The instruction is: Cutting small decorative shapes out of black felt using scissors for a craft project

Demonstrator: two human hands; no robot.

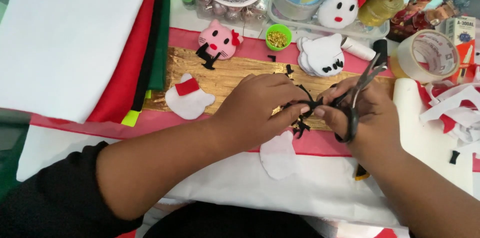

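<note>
thin black felt piece (303, 105), jagged, pinched by hands

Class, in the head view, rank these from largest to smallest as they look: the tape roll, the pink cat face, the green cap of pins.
1. Tape roll
2. Pink cat face, slightly smaller, so unsure
3. Green cap

Open room lies toward the person: the white cloth (300, 183) in front of both forearms carries only a white felt cat head (278, 155). Left of the left hand (260, 108), a white cat head with a red bow (188, 99) lies on the gold strip (225, 75). Stacked felt sheets (100, 33) block the far left, ribbon spools in a clear tray (320, 23) close the back, and a tape roll (427, 55) and felt scraps (457, 110) crowd the right of the worktop.
</note>
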